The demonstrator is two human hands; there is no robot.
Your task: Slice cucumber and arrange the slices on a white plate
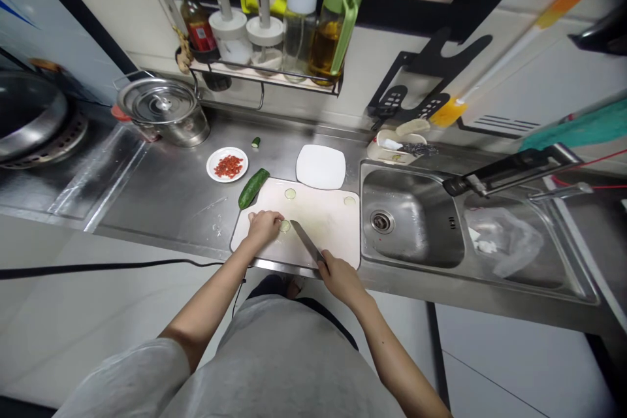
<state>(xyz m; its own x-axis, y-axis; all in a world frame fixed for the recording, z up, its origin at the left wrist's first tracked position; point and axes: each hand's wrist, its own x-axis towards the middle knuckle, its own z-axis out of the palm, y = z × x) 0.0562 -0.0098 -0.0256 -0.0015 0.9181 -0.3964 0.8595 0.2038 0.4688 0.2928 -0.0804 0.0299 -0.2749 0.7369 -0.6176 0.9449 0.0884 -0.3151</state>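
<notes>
My left hand (263,226) is curled over a piece of cucumber (285,226) on the pale cutting board (333,225), fingers closed on it. My right hand (339,276) grips the handle of a knife (305,240) whose blade points up-left toward the cucumber's cut end. Two loose cucumber slices (290,193) lie near the board's far edge. A whole cucumber piece (253,187) rests at the board's far left corner.
A small white plate of red chopped bits (227,164), an empty square white plate (321,166) and a cucumber end (255,142) sit behind the board. A lidded steel pot (164,109) stands left, the sink (411,225) right, a condiment rack (267,72) above.
</notes>
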